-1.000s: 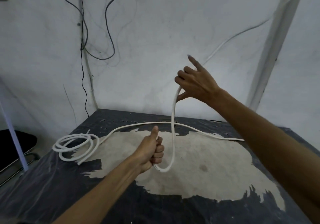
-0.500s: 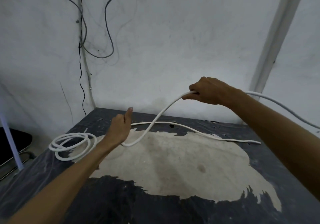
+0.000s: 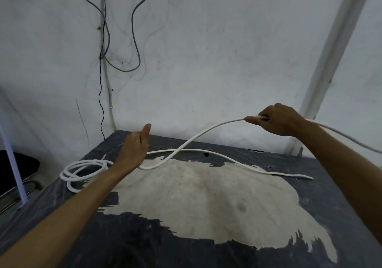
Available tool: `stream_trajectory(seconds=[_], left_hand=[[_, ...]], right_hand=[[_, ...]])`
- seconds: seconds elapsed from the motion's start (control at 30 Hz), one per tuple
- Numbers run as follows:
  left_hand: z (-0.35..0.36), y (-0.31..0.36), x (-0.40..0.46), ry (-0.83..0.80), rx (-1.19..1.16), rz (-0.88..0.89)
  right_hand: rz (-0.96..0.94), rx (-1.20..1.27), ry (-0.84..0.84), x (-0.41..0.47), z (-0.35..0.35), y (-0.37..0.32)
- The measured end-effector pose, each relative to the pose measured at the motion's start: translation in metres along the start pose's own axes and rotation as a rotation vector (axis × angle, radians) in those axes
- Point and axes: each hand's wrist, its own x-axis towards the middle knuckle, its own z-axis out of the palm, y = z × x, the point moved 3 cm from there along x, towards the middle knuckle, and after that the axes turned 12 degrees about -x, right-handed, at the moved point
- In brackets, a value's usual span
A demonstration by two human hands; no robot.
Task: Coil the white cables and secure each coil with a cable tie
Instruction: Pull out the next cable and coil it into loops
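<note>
I see one white cable strung slack through the air above the table, its far end lying flat, a second white coil resting at left.

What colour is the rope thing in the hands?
White; the cable shows clearly in the head view.

No readable text, label, brand, number or sign anywhere in your view.
</note>
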Motion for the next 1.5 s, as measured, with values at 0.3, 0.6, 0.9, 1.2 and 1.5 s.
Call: stream_trajectory(seconds=[0.3, 0.6, 0.9, 1.2, 1.5], left_hand=[[0.057, 0.011, 0.001, -0.091, -0.648, -0.511], [0.079, 0.033, 0.011, -0.133, -1.094, -0.733], [0.065, 0.047, 0.025, -0.081, -1.192, -0.71], [0.061, 0.045, 0.028, -0.045, -1.227, -0.733], [0.057, 0.041, 0.024, 0.057, -1.341, -0.766]], right_hand=[[0.253, 0.555, 0.178, 0.009, -0.02, -0.051], [-0.176, 0.685, 0.162, -0.023, -0.064, -0.159], [-0.419, -0.013, 0.208, -0.05, -0.024, -0.204], [-0.577, -0.168, 0.354, -0.063, -0.026, -0.211], [-0.61, -0.274, 0.43, -0.064, -0.012, -0.213]])
